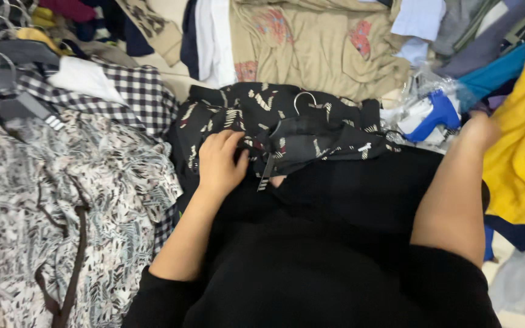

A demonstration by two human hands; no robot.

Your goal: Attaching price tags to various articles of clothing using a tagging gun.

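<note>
Clearly the work is partway through: a black patterned garment (pixel 274 121) lies spread in front of the person, on top of a heap of clothes, with a hanger (pixel 302 100) hook showing at its upper middle and a small tag (pixel 267 173) hanging from its lower edge. The left hand (pixel 220 161) rests flat on the lower left part of this garment, fingers (pixel 238 159) loosely curled and pressing the cloth near the tag rather than pinching it. The right hand (pixel 478 130) reaches out to the right, near a blue and white tagging tool (pixel 432 115) lying in clear plastic wrap; its fingers are hidden behind the wrist and the yellow cloth (pixel 524 133), so I cannot tell whether they are open or closed on anything. To the left, a grey-and-white leaf-print dress (pixel 62 206) and a checked shirt (pixel 135 91) already sit on hangers, which suggests they are dealt with. Beyond the black garment, a beige printed top (pixel 317 48) and other loose clothes lie in a jumble, seemingly yet to be handled.
</note>
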